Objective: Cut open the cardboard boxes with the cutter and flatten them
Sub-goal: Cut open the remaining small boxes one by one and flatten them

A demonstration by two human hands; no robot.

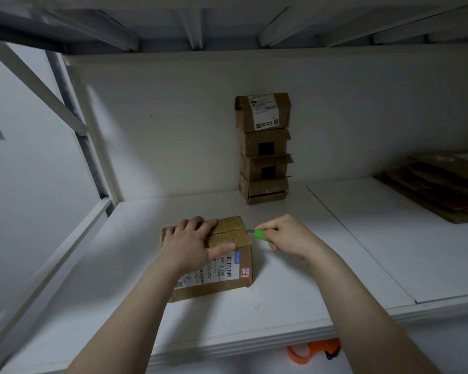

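Observation:
A taped brown cardboard box [229, 268] with a white shipping label stands on the white shelf [295, 287] in front of me. My left hand [193, 242] lies flat on the box's top, fingers spread. My right hand [285, 234] grips a green cutter [261, 235] just right of the box. The cutter's blade tip touches the top right edge of the box, at the end of the taped seam.
A stack of several small cardboard boxes [264, 149] stands against the back wall. Flattened cardboard [441, 184] is piled at the right of the shelf. An orange tape dispenser [312, 352] shows below the shelf's front edge. A metal frame post [76, 125] runs up the left.

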